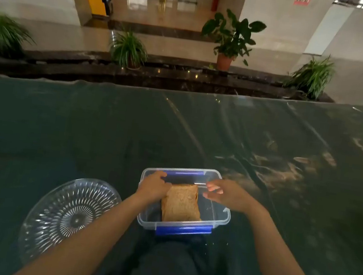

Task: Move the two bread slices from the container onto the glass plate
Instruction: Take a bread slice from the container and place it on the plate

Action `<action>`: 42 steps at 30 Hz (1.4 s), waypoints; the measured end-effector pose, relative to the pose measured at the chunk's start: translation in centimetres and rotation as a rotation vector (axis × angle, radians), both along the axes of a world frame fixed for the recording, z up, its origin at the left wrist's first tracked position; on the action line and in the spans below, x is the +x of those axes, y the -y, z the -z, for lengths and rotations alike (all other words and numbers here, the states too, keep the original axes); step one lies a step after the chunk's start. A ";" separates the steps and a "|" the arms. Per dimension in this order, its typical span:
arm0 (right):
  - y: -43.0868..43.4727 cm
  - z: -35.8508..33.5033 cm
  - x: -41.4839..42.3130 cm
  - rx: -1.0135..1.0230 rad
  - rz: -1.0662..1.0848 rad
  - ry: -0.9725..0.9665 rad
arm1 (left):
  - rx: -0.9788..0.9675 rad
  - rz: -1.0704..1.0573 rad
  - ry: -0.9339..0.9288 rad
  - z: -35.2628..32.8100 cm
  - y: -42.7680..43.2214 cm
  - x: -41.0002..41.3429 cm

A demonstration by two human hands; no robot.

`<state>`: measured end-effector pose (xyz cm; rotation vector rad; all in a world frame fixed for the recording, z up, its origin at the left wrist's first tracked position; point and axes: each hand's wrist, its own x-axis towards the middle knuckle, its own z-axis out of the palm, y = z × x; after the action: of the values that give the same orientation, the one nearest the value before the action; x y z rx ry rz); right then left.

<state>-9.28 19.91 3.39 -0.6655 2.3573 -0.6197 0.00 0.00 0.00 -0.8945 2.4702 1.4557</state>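
Note:
A clear plastic container (223,220) with blue clips sits on the table near its front edge. Brown bread (180,203) lies inside it; I see one top slice and cannot tell if another lies beneath. My left hand (152,186) rests over the container's left side, fingers curled at the bread's far left corner; whether it grips the slice is unclear. My right hand (226,194) hovers above the container's right side, fingers apart, holding nothing. A cut-glass plate (68,217) stands left of the container, with nothing on it, partly crossed by my left forearm.
The table (107,139) has a dark green cover under shiny clear plastic sheet. Beyond its far edge runs a dark stone ledge with several potted plants (230,38). My dark-clothed lap (166,268) shows below the container.

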 end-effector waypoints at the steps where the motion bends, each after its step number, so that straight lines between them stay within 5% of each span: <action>1: 0.1 1.0 -0.2 -0.005 0.032 0.029 | -0.021 -0.013 0.026 0.3 -0.2 -0.1; 8: 1.8 6.7 -0.5 0.061 0.134 0.101 | -0.041 -0.031 0.131 4.2 -0.7 -0.3; 17: 3.8 9.9 -0.8 0.042 0.248 0.198 | 0.212 -0.129 0.190 6.7 -1.0 -0.5; 21: 4.2 10.4 -0.7 0.013 0.305 0.174 | 0.266 -0.174 0.181 7.1 -1.2 -0.6; 27: 4.6 10.6 -0.6 -0.022 0.385 0.108 | 0.070 -0.207 0.089 7.4 -1.5 -0.7; 42: 4.5 8.9 -0.3 -0.214 0.506 0.093 | 0.335 -0.377 -0.030 5.1 -1.3 0.0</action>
<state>-9.59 15.39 -5.48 -0.1104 2.3977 -1.1066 0.02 1.30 -5.11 -1.3152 2.0554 1.9355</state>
